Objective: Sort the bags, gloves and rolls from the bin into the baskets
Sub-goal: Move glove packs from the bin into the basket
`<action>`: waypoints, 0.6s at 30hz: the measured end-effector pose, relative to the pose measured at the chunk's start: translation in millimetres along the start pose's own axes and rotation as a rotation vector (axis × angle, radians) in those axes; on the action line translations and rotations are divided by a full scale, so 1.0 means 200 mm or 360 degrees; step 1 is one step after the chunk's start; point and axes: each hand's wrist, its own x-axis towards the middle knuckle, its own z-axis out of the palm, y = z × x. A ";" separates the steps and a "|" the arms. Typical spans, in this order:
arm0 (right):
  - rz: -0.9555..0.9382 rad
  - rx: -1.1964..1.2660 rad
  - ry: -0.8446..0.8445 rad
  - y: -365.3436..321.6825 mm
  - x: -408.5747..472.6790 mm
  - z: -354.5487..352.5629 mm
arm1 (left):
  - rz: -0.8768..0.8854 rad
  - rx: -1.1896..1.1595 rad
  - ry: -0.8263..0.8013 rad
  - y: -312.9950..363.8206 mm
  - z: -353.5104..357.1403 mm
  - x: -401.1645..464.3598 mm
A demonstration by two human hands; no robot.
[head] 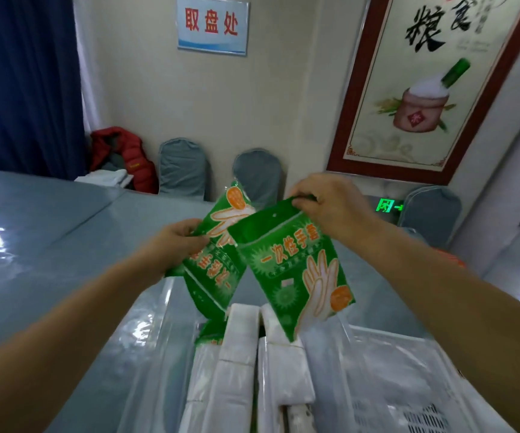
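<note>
A single wide-angle view from the person's head looks forward and steeply down, close over the clear plastic bin (pixel 158 323) at the bottom edge. Both bare forearms reach into the middle. Past the grey plastic-covered bench (pixel 49 232) it faces the beige far wall (pixel 283 98), bowing straight lines at the edges.

Both hands are raised above the table (pixel 49 232), each holding a green glove packet. The left hand (pixel 177 242) grips the left packet (pixel 213 260) by its edge, printing upside down; the right hand (pixel 324 204) pinches the top edge of the right packet (pixel 296 270), which hangs upright and overlaps the left one. Below them, a clear bin (pixel 155 323) holds white rolls (pixel 240 339) and another green packet (pixel 210 334). A white slotted basket (pixel 408 385) stands just right of the bin. On the far wall hang a blue-edged sign (pixel 212 25) and a framed poster (pixel 424 85).
</note>
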 end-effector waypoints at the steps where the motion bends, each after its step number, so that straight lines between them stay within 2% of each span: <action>1: -0.0043 0.0024 -0.0092 -0.01 0.00 0.00 | 0.0014 0.0044 -0.0119 0.01 0.02 0.00; 3: -0.0158 0.0009 -0.0229 -0.04 -0.03 0.03 | 0.0071 0.0158 -0.0410 0.04 0.06 0.00; 5: -0.0286 -0.0055 -0.0244 -0.05 -0.06 0.07 | 0.0148 0.0292 -0.0690 0.08 0.11 -0.01; 8: -0.0320 0.0039 -0.0253 -0.03 -0.08 0.10 | 0.0251 0.0405 -0.0953 0.15 0.19 -0.01; 11: -0.0144 0.0229 -0.0379 0.00 -0.09 0.10 | 0.0266 0.0394 -0.1029 0.22 0.25 0.02; 13: -0.0015 0.0278 -0.0326 0.03 -0.11 0.10 | 0.0245 0.0265 -0.1019 0.26 0.27 0.05; 18: 0.0121 0.0317 0.0313 0.15 -0.20 0.03 | 0.0112 -0.0416 -0.0823 0.31 0.30 0.10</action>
